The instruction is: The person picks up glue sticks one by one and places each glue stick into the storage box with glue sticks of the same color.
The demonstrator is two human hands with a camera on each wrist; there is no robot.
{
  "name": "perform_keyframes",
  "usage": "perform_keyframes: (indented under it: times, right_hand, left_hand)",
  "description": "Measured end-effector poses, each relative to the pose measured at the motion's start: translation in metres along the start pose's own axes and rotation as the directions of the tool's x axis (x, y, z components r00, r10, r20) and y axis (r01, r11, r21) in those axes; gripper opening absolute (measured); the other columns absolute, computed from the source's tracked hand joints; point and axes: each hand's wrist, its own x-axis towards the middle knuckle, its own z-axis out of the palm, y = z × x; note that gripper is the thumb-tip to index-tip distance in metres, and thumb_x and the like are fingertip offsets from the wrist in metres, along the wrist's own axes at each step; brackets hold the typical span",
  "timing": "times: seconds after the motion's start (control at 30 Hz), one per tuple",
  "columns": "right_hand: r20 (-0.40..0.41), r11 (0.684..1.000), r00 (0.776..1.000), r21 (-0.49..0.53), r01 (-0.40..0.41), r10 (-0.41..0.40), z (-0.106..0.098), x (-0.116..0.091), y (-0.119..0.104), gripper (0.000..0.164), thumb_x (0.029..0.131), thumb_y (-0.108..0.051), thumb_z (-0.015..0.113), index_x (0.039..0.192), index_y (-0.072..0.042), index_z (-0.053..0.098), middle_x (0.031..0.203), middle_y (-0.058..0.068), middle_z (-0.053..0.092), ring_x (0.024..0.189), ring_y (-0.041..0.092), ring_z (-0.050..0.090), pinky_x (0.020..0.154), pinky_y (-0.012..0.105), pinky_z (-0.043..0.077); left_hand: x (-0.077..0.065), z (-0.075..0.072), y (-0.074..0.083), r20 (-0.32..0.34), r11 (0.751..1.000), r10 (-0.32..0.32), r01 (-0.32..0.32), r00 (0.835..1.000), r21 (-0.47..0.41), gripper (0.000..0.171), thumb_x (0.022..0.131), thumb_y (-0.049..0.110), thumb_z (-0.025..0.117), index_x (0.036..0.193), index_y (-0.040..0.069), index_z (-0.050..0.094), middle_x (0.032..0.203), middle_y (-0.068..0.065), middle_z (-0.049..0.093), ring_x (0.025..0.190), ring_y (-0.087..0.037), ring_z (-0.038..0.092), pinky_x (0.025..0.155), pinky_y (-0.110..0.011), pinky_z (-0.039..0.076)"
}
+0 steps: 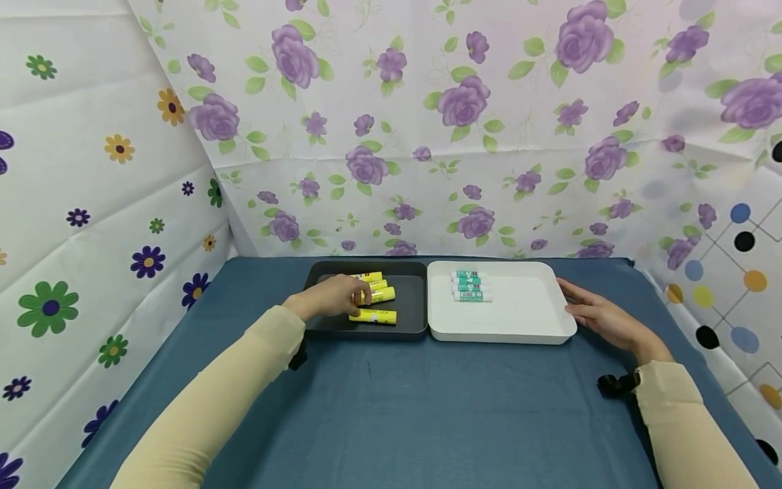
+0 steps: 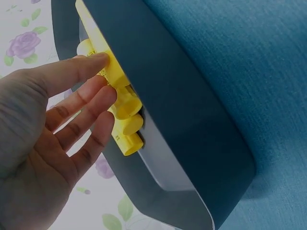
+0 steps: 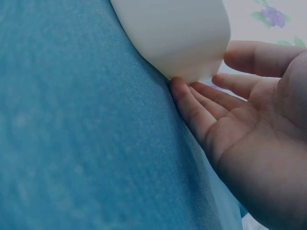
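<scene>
My left hand reaches into a dark grey tray, over several yellow glue sticks lying side by side. In the left wrist view the thumb touches the nearest yellow glue stick, and the loosely bent fingers lie close by the other sticks' ends. My right hand is at the right end of a white tray. Its fairly straight fingers touch the tray's outer corner in the right wrist view. Inside the white tray several white-and-teal glue sticks form a row.
The two trays stand side by side toward the back of a table with a blue cloth. Behind them hangs a curtain with purple flowers; patterned sheets hang at both sides.
</scene>
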Motion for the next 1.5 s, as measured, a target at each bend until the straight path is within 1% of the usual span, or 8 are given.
perform_keyframes:
  times: [0.2,0.3,0.4,0.6,0.83,1.0,1.3,1.5]
  right_hand:
    - [0.0,1.0,1.0,-0.002,0.0,0.0,0.0,-0.001,0.0,0.079,0.112,-0.023,0.051,0.168,-0.013,-0.003,0.173,0.015,-0.013,0.156,0.044,-0.011,0.095,0.007,0.038]
    - [0.0,1.0,1.0,-0.001,0.0,0.0,0.0,-0.001,0.0,0.079,0.112,-0.023,0.051,0.168,-0.013,-0.003,0.173,0.015,-0.012,0.156,0.044,-0.011,0.096,0.007,0.038]
    - [-0.003,1.0,1.0,-0.002,-0.001,0.001,0.0,-0.001,0.001,0.079,0.112,-0.023,0.051,0.168,-0.013,-0.003,0.173,0.015,-0.012,0.156,0.044,-0.011,0.096,0.007,0.038]
    - [-0.003,1.0,1.0,-0.006,0.0,0.0,-0.001,-0.001,0.0,0.079,0.112,-0.023,0.051,0.168,-0.013,-0.003,0.173,0.015,-0.012,0.156,0.044,-0.011,0.096,0.007,0.037]
    - [-0.007,1.0,1.0,-0.011,-0.001,0.001,-0.001,-0.001,0.0,0.079,0.111,-0.023,0.052,0.168,-0.013,-0.002,0.173,0.015,-0.012,0.156,0.044,-0.011,0.095,0.007,0.037]
    - [-0.007,1.0,1.0,-0.009,0.0,0.0,-0.001,-0.001,0.001,0.079,0.111,-0.023,0.052,0.168,-0.013,-0.002,0.173,0.015,-0.012,0.156,0.044,-0.011,0.095,0.007,0.038]
    - [-0.004,1.0,1.0,0.003,0.004,-0.004,0.0,-0.001,0.003,0.077,0.112,-0.022,0.05,0.168,-0.013,-0.002,0.173,0.015,-0.012,0.156,0.045,-0.01,0.096,0.007,0.039]
    - [-0.002,1.0,1.0,0.006,0.012,-0.012,0.0,-0.001,0.001,0.077,0.112,-0.02,0.05,0.168,-0.013,-0.002,0.173,0.016,-0.013,0.156,0.045,-0.011,0.096,0.007,0.039]
  left_hand:
    - [0.002,0.002,-0.001,0.038,1.0,0.0,0.0,0.999,-0.004,0.022,0.098,0.011,0.075,0.119,0.015,0.069,0.109,-0.006,0.067,0.097,-0.018,0.062,0.088,-0.04,0.055]
    - [0.004,0.003,-0.002,0.065,1.0,0.008,-0.008,0.998,0.013,0.023,0.098,0.011,0.074,0.12,0.015,0.069,0.103,-0.003,0.066,0.093,-0.016,0.062,0.087,-0.038,0.055]
    - [0.005,0.003,-0.001,0.073,0.999,0.011,-0.014,0.997,0.031,0.023,0.099,0.01,0.072,0.121,0.015,0.069,0.1,-0.001,0.066,0.089,-0.014,0.062,0.085,-0.037,0.055]
    - [0.006,0.003,0.001,0.06,0.998,0.02,-0.024,0.998,0.065,0.02,0.1,0.008,0.068,0.118,0.016,0.069,0.096,-0.001,0.065,0.083,-0.014,0.059,0.082,-0.036,0.051]
    - [0.008,0.005,0.002,0.055,0.996,0.016,-0.021,0.998,0.085,0.021,0.099,0.008,0.069,0.118,0.017,0.068,0.093,0.001,0.062,0.082,-0.015,0.056,0.079,-0.034,0.049]
    - [0.012,0.006,0.005,0.047,0.994,-0.009,0.004,0.999,0.109,0.022,0.097,0.01,0.07,0.118,0.017,0.067,0.092,0.0,0.061,0.083,-0.016,0.056,0.078,-0.034,0.05]
    - [0.016,0.009,0.007,-0.008,0.984,-0.043,0.043,0.999,0.17,0.018,0.098,0.013,0.072,0.115,0.017,0.067,0.1,-0.001,0.064,0.09,-0.017,0.059,0.086,-0.039,0.054]
    - [0.018,0.009,0.007,-0.046,0.977,-0.067,0.075,0.997,0.198,0.019,0.098,0.015,0.075,0.115,0.017,0.067,0.101,-0.002,0.065,0.087,-0.018,0.059,0.083,-0.039,0.054]
